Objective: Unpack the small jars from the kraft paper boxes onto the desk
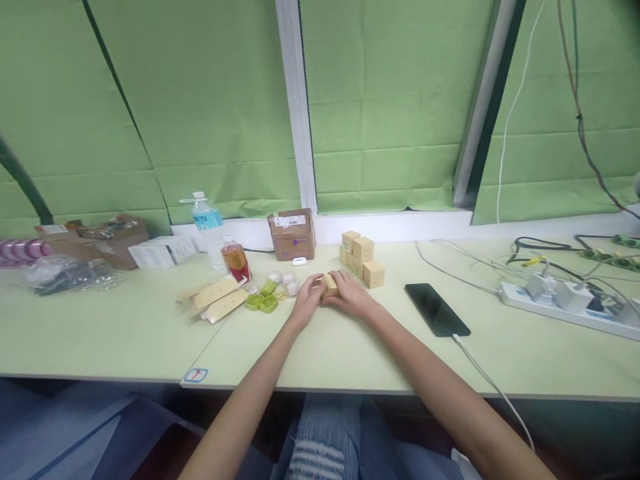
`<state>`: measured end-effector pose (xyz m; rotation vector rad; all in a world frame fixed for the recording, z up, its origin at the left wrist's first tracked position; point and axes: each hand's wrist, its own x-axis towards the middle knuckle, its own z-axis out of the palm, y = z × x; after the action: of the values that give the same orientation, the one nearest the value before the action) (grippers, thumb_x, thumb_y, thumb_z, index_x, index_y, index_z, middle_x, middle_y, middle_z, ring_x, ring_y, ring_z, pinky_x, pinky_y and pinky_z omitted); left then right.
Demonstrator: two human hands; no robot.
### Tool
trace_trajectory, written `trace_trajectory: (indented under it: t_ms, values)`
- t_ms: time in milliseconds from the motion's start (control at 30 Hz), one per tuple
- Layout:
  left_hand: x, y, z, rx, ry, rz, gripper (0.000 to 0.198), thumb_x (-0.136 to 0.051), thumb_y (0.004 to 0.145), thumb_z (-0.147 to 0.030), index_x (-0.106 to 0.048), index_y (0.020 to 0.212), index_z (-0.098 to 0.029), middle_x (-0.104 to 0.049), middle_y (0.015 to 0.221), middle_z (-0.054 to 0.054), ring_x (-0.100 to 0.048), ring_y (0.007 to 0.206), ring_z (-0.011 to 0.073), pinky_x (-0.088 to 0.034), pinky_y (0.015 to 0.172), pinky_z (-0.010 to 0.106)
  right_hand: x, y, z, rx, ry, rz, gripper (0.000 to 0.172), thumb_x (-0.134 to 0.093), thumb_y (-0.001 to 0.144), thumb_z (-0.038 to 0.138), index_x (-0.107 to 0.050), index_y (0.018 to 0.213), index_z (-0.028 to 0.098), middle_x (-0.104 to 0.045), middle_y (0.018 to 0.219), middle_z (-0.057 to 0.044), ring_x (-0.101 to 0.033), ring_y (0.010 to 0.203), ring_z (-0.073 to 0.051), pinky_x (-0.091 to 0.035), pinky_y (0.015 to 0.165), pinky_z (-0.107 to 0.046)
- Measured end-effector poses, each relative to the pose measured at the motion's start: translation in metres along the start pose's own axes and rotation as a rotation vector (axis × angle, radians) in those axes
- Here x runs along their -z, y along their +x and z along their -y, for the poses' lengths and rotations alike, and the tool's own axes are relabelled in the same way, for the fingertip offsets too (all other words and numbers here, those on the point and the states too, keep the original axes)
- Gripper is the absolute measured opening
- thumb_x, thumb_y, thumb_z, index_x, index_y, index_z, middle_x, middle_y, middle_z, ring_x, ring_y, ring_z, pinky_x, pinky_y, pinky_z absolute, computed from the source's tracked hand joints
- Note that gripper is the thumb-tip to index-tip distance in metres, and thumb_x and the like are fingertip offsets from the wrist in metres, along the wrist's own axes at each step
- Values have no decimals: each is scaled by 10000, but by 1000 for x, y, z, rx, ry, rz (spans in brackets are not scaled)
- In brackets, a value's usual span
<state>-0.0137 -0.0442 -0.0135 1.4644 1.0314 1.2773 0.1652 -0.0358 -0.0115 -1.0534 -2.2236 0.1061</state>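
Note:
Between my two hands is a small tan cardboard box [331,285] at the middle of the table. My left hand [308,298] holds its left side, fingers curled against it. On the other side my right hand [351,295] grips it, with fingers over its right part. Just behind stand several folded tan boxes [363,249], some stacked. Left of my hands lie green small trays [269,303], pale round pieces [291,287] and small yellowish bits [281,295]. Flat unfolded tan cartons [220,298] are spread farther left.
A water bottle [209,230], an amber-red bottle [237,260] and a brown carton [293,235] stand toward the back. At right are a black phone [437,309] on a white cable and a power strip [570,307] with tangled cords. White boxes [163,252] sit at left.

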Motion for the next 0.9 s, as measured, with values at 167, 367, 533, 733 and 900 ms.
trace_trajectory:
  t_ms: [167,367,533,733,900]
  values:
    - [2,1,1,6,-19,64,518,-692,808,-426,-620,1251,-166,-683,1222,142,-675,1068,245,-586,838,348,-2,2,4,-14,-47,-2,519,-782,856,404,-513,1249,198,-592,1221,-129,-551,1144,-309,-497,934,-436]
    - [-1,-4,-4,-126,68,103,443,-646,818,-358,-643,1211,-153,-697,1220,114,-676,1012,221,-552,863,328,2,3,8,-48,-108,-10,611,-787,855,421,-494,1352,220,-629,1254,-132,-558,1194,-323,-472,954,-440]
    - [-3,-5,-6,-176,129,103,396,-621,810,-320,-647,1165,-147,-710,1162,95,-673,1024,224,-549,898,337,5,4,13,21,-148,8,510,-764,885,430,-551,1306,236,-658,1240,-126,-589,1177,-312,-455,955,-431]
    - [-3,-5,-7,-173,165,68,359,-596,771,-236,-676,1105,-131,-726,1098,95,-673,1016,232,-557,872,329,7,5,14,47,-134,33,549,-730,884,555,-565,1281,214,-677,1206,-136,-623,1123,-303,-468,910,-405]
    - [-2,-4,-10,-168,167,81,353,-582,763,-226,-707,1077,-122,-743,1067,88,-677,981,231,-558,831,312,5,5,12,59,-145,46,532,-714,900,551,-559,1275,206,-677,1195,-119,-618,1119,-281,-489,871,-377]
